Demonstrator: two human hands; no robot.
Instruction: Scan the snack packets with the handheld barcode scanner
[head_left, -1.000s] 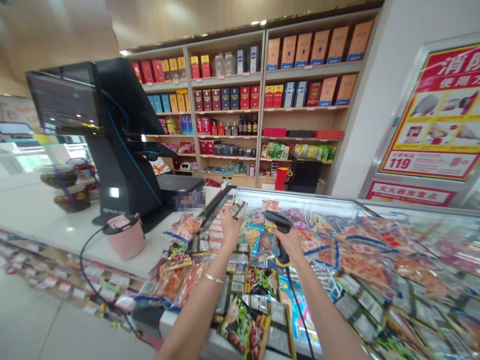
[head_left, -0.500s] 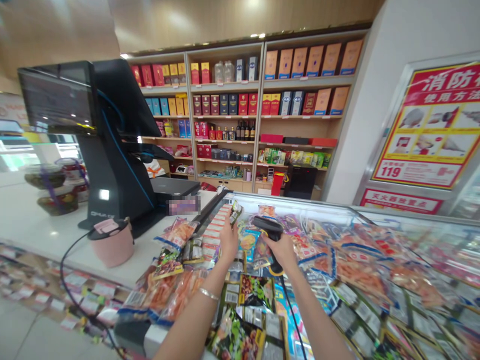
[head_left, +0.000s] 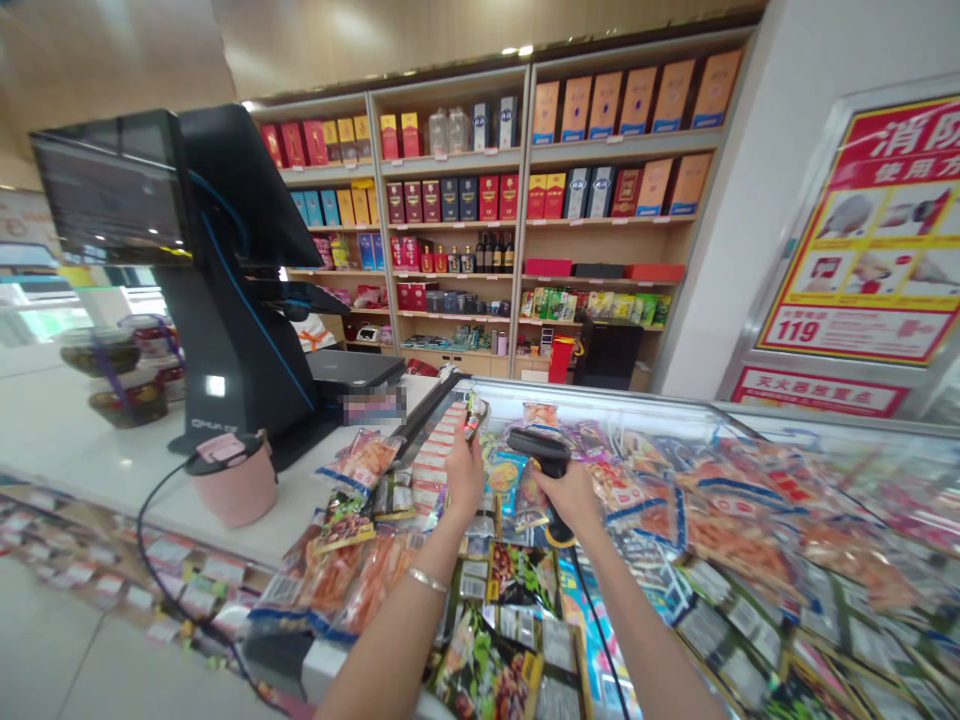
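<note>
Over a glass-sided freezer [head_left: 615, 397] crowded with snacks, a person's two hands are raised side by side, each of them full. The left hand [head_left: 465, 470] pinches a small packet [head_left: 475, 412], held up and turned nearly edge-on near the freezer's far left corner, in front of a red-and-white striped sheet [head_left: 435, 455] that it partly covers. The right hand [head_left: 570, 490] wraps the handle of a black scanner [head_left: 536, 445], whose head points left, near the packet but apart from it. A black cable [head_left: 592, 605] trails from the scanner across the goods between the forearms; a silver bracelet [head_left: 427, 580] circles the left wrist. Beneath the arms lie overlapping dark packs [head_left: 480, 660], some hidden by the left forearm. Blue-edged bags [head_left: 330, 575] crowd the near left, while more bags [head_left: 739, 550] and grey-backed packs [head_left: 727, 610] heap up at right. On the white desk [head_left: 142, 450] at left, a pink cup [head_left: 236, 485] stands just in front of a black terminal [head_left: 240, 340], which blocks part of the shelves [head_left: 457, 225] behind; lidded jars [head_left: 127, 400] sit farther left. Boxes [head_left: 637, 95] and bottles [head_left: 493, 252] line the shelves, and a red-and-yellow sign [head_left: 870, 240] fronts the wall [head_left: 795, 60] at right.
</note>
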